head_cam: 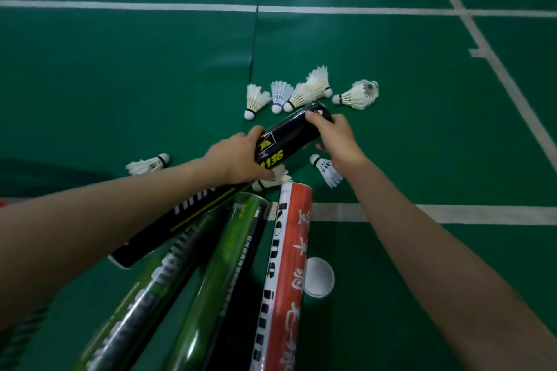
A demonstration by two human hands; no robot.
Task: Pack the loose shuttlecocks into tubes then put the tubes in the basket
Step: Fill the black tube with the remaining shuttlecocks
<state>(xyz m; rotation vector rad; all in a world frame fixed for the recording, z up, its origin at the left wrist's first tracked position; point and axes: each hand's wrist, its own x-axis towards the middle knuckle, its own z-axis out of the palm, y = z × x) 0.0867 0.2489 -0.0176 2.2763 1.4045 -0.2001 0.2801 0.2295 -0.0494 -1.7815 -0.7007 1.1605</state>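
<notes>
Both hands [238, 156] [337, 138] hold black tube [289, 137] over shuttlecocks [304, 90]

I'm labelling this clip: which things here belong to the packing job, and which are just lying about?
Job: black tube gripped by left hand and right hand; loose shuttlecocks; red-and-white tube; green tubes; second black tube under the left arm; white round cap, probably a tube's.
Lying about: white court lines; green floor. No basket in view.

Yellow digits "136", with an unclear character before them, are on the black tube [286, 138]. The red and white tube [286, 265] has "kong" in black on its white strip and white Chinese characters on the red. White lettering on the long black tube [180, 220] and the green tube [168, 274] is too blurred to read.
</notes>
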